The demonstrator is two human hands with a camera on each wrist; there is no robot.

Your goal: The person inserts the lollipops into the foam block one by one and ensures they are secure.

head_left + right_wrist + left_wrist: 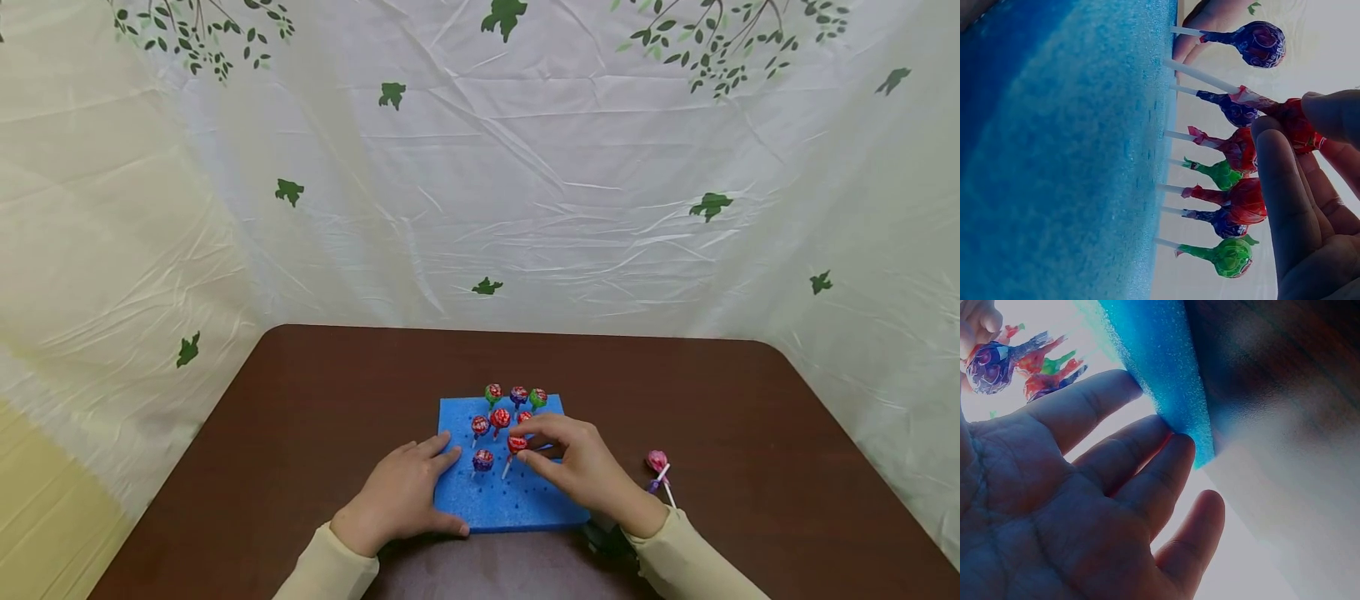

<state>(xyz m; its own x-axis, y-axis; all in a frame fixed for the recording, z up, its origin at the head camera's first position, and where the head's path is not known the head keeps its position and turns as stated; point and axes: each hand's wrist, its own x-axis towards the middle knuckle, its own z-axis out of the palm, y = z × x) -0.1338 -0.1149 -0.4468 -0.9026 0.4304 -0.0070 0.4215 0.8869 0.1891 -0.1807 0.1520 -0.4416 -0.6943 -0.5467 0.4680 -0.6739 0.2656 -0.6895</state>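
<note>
Fingers [534, 457] amid crowded upright lollipops [500, 418]

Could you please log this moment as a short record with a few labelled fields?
surface: brown table
base: blue foam block with rows of holes
left hand: flat, fingers pressing the block's left edge
right hand: pinches a red lollipop, its stick tilted at the foam
standing lollipops: red, purple and green, upright in the block
loose lollipop: pink, lying on the table to the right

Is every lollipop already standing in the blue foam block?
No: a pink lollipop lies on the brown table to the right of the blue foam block, apart from it.
</note>
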